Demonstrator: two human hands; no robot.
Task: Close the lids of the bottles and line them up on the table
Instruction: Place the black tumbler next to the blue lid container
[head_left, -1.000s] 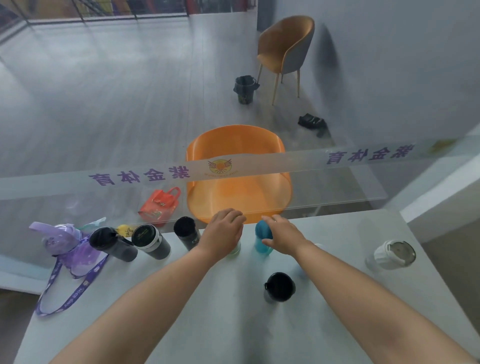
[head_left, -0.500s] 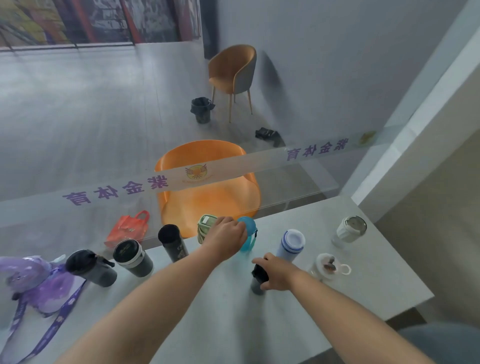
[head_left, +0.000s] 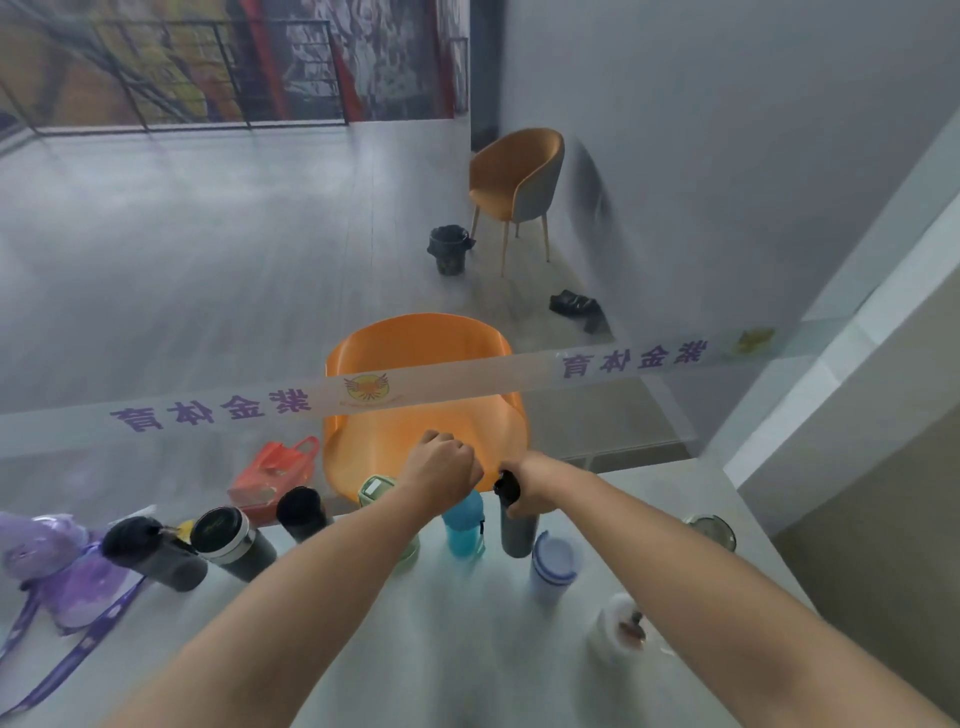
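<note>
A row of bottles stands along the table's far edge: a purple bottle (head_left: 41, 561), a black bottle (head_left: 150, 553), a black-and-white cup (head_left: 228, 543), another black bottle (head_left: 304, 512) and a green bottle (head_left: 376, 491) partly hidden by my left arm. A teal bottle (head_left: 464, 525) follows, its top covered by my left hand (head_left: 441, 465), closed over it. Right beside it stands a dark grey bottle (head_left: 517, 535) with a black lid. My right hand (head_left: 537, 483) grips it near the top. A white bottle with a blue-ringed lid (head_left: 553, 564) stands nearer.
A blurred white cup (head_left: 621, 631) sits near my right forearm and a grey cup (head_left: 711, 530) stands at the table's right edge. A glass panel with a frosted strip (head_left: 519, 376) borders the table's far side. Behind it are an orange chair (head_left: 415, 353) and a red bag (head_left: 275, 467).
My right hand took the dark grey bottle from the middle of the table and carried it to the far row beside the teal bottle. My left hand stayed on the teal bottle.
</note>
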